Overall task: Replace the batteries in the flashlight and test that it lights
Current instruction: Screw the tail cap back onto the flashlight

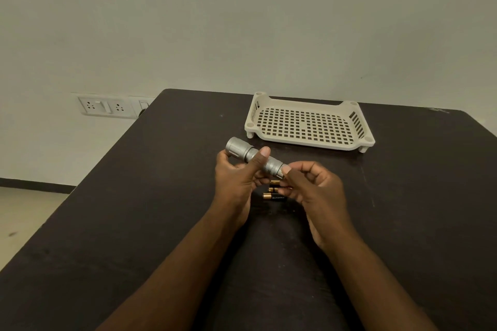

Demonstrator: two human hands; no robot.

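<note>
Two hands work here: we see our left hand (pixel 236 172) curled around the silver flashlight (pixel 254 157), our right hand (pixel 313 187) pinching its tail end, three batteries (pixel 274 191) lying just below the flashlight, and the perforated tray (pixel 309 123) beyond it.

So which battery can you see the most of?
The battery nearest the person, lying on the table; the right hand mostly hides the two behind it.
</note>
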